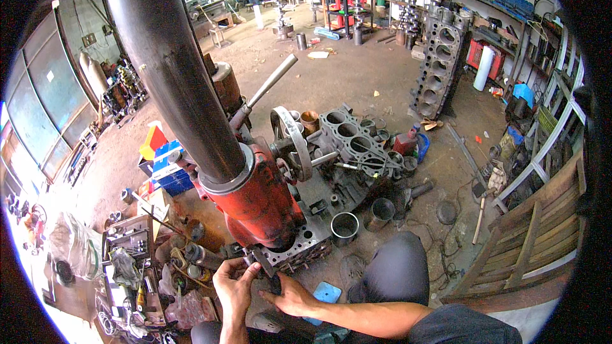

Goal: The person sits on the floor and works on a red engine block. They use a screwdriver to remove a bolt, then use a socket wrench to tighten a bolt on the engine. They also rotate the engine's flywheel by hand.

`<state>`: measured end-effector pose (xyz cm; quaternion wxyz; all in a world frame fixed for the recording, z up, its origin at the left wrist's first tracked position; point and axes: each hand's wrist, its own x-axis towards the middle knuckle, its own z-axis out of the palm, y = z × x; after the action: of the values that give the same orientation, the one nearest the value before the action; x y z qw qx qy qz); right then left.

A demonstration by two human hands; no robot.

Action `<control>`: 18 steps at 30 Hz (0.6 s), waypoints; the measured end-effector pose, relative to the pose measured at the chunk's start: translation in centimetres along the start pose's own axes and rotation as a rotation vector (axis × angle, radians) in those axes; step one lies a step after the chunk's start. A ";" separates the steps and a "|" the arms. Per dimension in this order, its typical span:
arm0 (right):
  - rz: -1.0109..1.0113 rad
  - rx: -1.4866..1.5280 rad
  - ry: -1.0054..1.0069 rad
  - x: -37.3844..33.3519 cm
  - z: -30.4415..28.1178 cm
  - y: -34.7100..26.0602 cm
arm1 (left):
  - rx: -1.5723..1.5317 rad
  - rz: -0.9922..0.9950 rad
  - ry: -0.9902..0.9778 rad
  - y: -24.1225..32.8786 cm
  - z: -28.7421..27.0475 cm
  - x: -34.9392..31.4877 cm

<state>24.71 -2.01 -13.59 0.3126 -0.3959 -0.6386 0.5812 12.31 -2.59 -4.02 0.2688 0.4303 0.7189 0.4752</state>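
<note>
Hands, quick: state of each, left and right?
Left hand: fingers curled beside the engine block; whether it grips anything can't be told.
Right hand: closed, holding a dark tool.

The dark tool (263, 262) is a narrow metal piece, flat-looking at its upper end and thicker below (its exact kind is hard to tell, since fingers cover much of it). It is held tilted, upper end toward the left, just beside the near edge of the grey metal block (313, 234). That block lies with its flat face up, pierced by round holes of differing sizes, its side dark and uneven. On it stands the red machine (258, 207), its paint smeared with dark grime. A thick, black, smooth column (172, 70) rises from its pale collar, and a light-rimmed wheel (301, 150) sits at its right side.
</note>
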 end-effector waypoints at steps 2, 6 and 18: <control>0.000 0.003 0.007 0.0 0.0 -0.1 | -0.033 -0.016 -0.001 -0.2 0.0 0.0; 0.103 0.008 -0.058 -0.1 -0.4 -0.1 | -0.054 -0.016 -0.019 -0.7 0.1 0.1; 0.052 -0.055 -0.026 -0.4 -0.6 -0.7 | 0.037 0.038 0.004 -0.6 0.2 -0.1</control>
<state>25.31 -2.08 -12.80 0.2780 -0.4133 -0.6477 0.5765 12.27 -2.70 -4.66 0.2503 0.4476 0.7199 0.4678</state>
